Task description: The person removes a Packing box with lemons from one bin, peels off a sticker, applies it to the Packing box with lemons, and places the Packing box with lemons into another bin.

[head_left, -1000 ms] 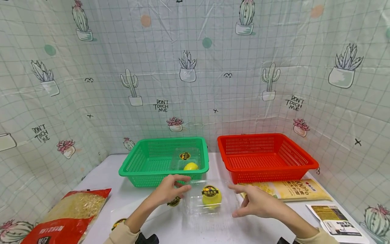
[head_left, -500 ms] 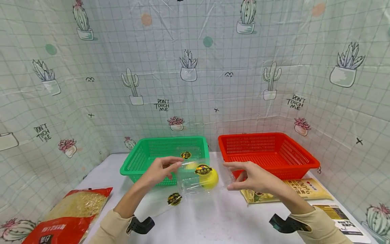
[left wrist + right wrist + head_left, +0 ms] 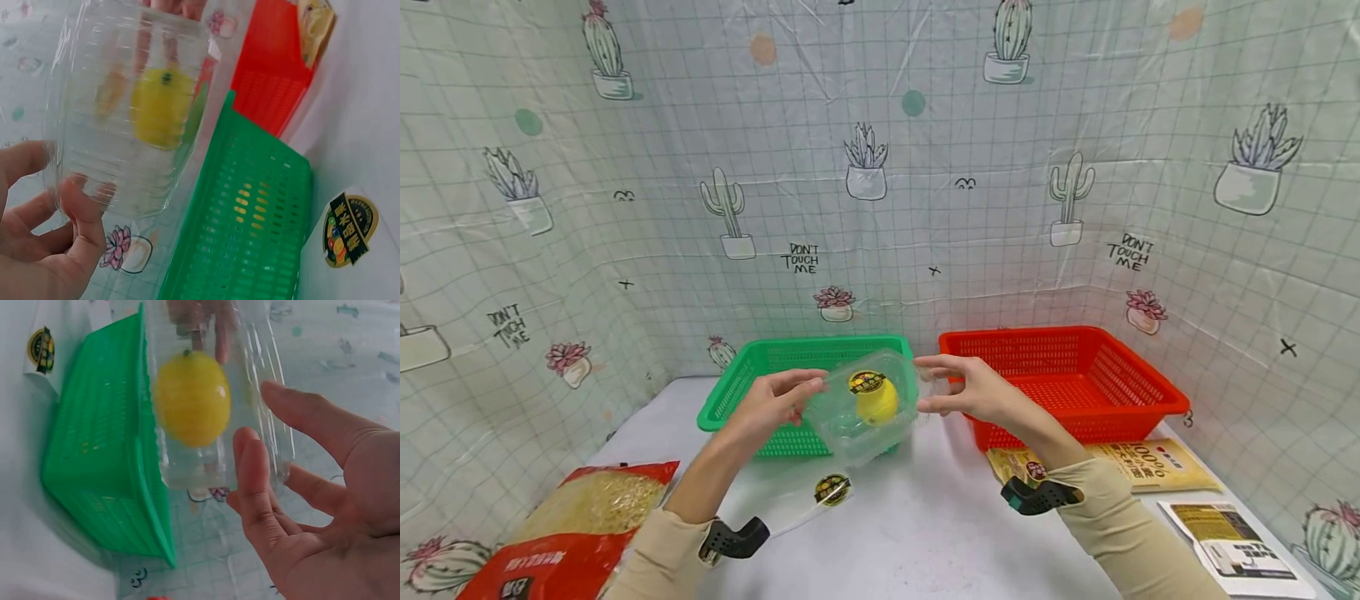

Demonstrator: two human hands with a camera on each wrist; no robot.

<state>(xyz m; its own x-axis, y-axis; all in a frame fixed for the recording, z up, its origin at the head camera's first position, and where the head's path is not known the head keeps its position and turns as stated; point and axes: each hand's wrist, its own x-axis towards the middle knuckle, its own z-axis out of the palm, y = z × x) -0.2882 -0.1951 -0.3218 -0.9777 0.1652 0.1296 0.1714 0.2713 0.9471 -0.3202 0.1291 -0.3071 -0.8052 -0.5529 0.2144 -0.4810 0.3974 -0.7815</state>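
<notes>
A clear plastic clamshell box [image 3: 842, 429] with a black and gold sticker on its lid hangs tilted in the air, overlapping the green basket [image 3: 760, 446] in the head view. Inside it lies a yellow lemon [image 3: 880, 403], nearer the right side. My left hand [image 3: 772, 400] grips the box's left end, thumb and fingers at its edge, as the left wrist view shows. At the opposite end, my right hand [image 3: 976, 390] holds the rim between thumb and fingers. In the right wrist view the lemon [image 3: 192, 400] shows plainly through the plastic.
A red basket [image 3: 1123, 427] stands to the right of the green one. Before it lie a yellow pasta bag [image 3: 1150, 465] and a small gold-and-white pouch [image 3: 1232, 546]. A red bag [image 3: 568, 529] lies far left. A stickered clear plastic piece [image 3: 832, 490] lies on the white table.
Both hands have lifted the clamshell box with the lemon off the table and carried it forward and left to the green basket, tilting it on the way.
</notes>
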